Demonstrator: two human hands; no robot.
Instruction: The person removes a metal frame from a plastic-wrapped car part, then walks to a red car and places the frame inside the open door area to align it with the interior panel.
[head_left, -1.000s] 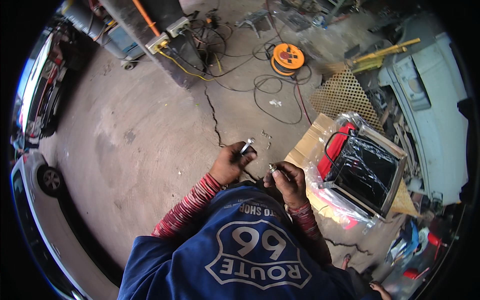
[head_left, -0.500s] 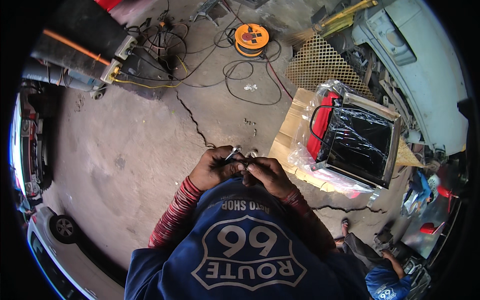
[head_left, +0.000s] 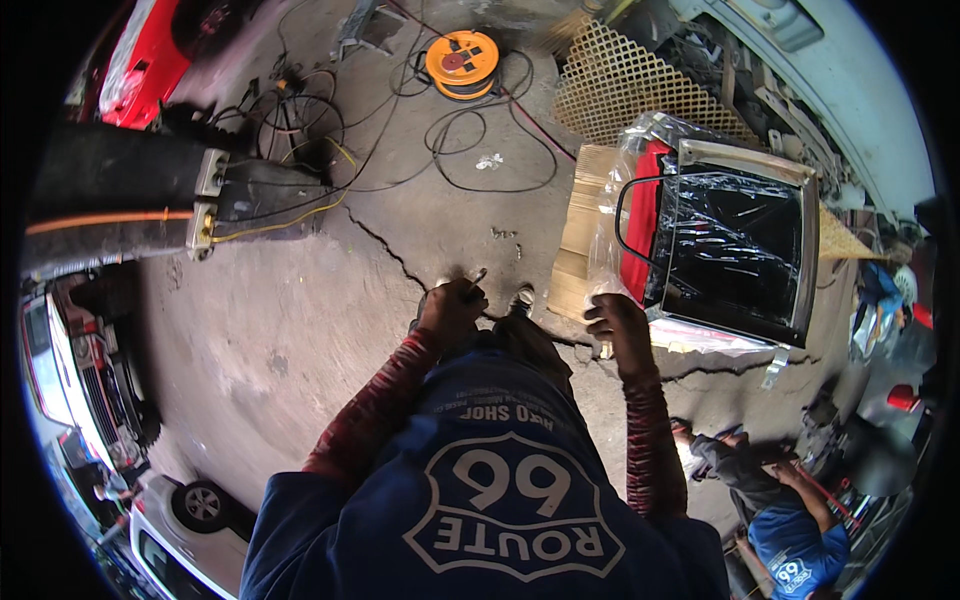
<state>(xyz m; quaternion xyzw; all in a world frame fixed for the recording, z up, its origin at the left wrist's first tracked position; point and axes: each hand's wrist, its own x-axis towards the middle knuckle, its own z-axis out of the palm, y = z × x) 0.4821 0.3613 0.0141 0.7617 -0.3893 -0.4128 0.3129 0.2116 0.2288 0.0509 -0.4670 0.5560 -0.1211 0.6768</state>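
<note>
My left hand (head_left: 452, 312) is closed around a small metal wrench (head_left: 478, 278), whose end sticks out past the fingers in front of my body. Out to the right, my right hand (head_left: 622, 330) has its fingers apart and loosely bent, and I see nothing in it. It is beside the near left corner of a black panel in a metal frame (head_left: 740, 250). Clear plastic wrap (head_left: 606, 286) and a red strip (head_left: 640, 225) run along the panel's left side, with a bent black bar (head_left: 622, 215) over them. Cardboard (head_left: 573, 235) lies underneath.
Several small metal pieces (head_left: 505, 235) lie on the cracked concrete floor ahead. Beyond are an orange cable reel (head_left: 461, 65) and looping cables. Sockets (head_left: 203, 230) sit on a dark post at left. A co-worker (head_left: 795, 535) is low at the right; a white car (head_left: 175, 530) stands lower left.
My hands have parted from their close hold together. The right hand has moved right toward the framed panel; the left keeps the wrench. The whole view has shifted.
</note>
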